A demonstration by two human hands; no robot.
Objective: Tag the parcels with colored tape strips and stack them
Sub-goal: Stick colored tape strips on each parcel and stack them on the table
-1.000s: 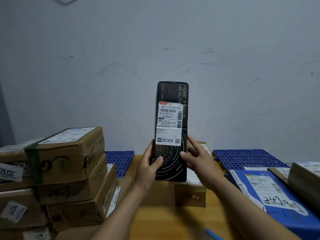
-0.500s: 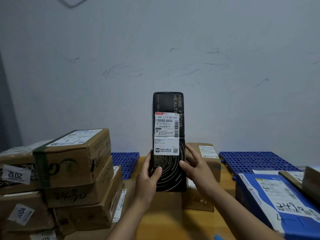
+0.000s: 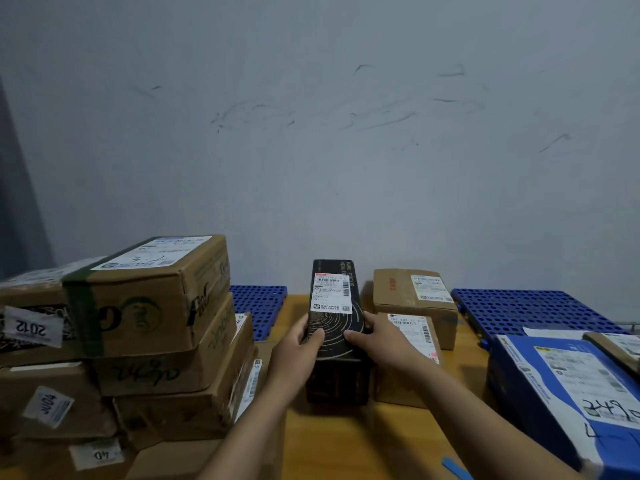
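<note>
Now down: a second ago the black box (image 3: 334, 327) was held upright in the air, label (image 3: 330, 292) facing the camera. It has since been tipped back and lowered. It lies flat on the table (image 3: 398, 441), label face up, near end face towards the person.

- Position: mid-table, between the stack (image 3: 156, 341) on the left and a brown box (image 3: 398, 386) just beside it on the right. It looks seated on the wood, not hovering.
- Long axis: runs straight away from the person towards the wall (image 3: 311, 150). The printed end is farthest and the spiral pattern nearest. The label reads upright from the person's side.
- Left hand (image 3: 298, 344): thumb lies on the top face and the fingers wrap the left side, mostly hidden. Can't tell how far they spread.
- Right hand (image 3: 381, 337): a mirror of the left, with thumb on top and fingers hidden behind the right side. Both hands clamp the near half.

What it means: inspection looks finished and the box is parked for tagging. I see no tape on it, so I judge it untagged. The top box of the stack carries a green band (image 3: 83, 306). A loose blue strip (image 3: 456, 467) lies at the near right edge, well apart from both hands. One hand needs to let go to fetch tape.
</note>
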